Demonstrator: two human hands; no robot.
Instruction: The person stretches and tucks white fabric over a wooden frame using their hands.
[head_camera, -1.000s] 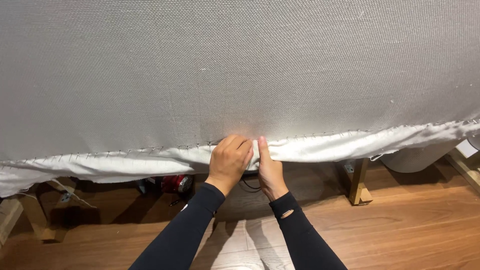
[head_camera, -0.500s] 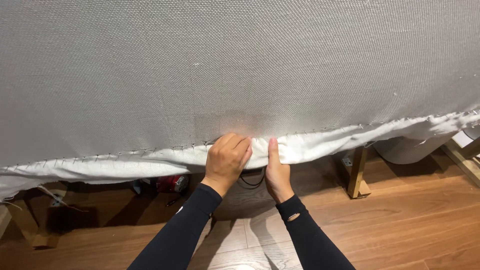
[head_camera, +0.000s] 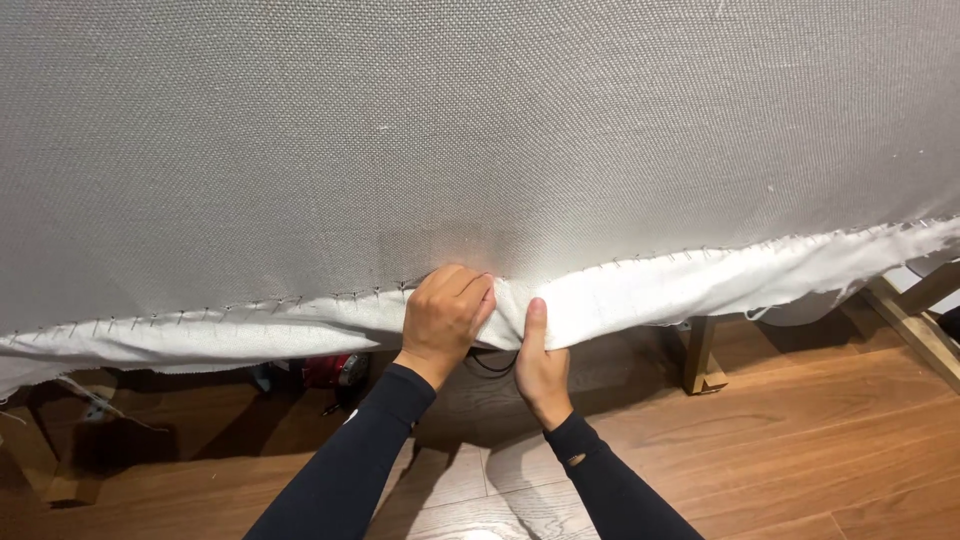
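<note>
In the head view, a broad sheet of coarse grey woven fabric (head_camera: 480, 140) is filling the upper part of the picture, stretched flat with a fine, even weave. Along its lower edge a softer white fabric border (head_camera: 650, 290) is running in a wavy band with a frayed hem, and a row of thin metal pins (head_camera: 300, 298) is lying along the seam where the two cloths meet.

The left hand (head_camera: 447, 312) is curling closed over the white border just below the seam, fingers bunching the cloth. The right hand (head_camera: 538, 352) is gripping the same border from beneath, right beside the left, its thumb pressing upward against the cloth. Both arms are wearing snug black sleeves.

Below the border, smooth brown wooden floor planks (head_camera: 800, 450) are showing, with an angular light wooden leg (head_camera: 700, 355) standing to the right of the hands and a small red object (head_camera: 330, 370) lying to their left, too shadowed to identify.
</note>
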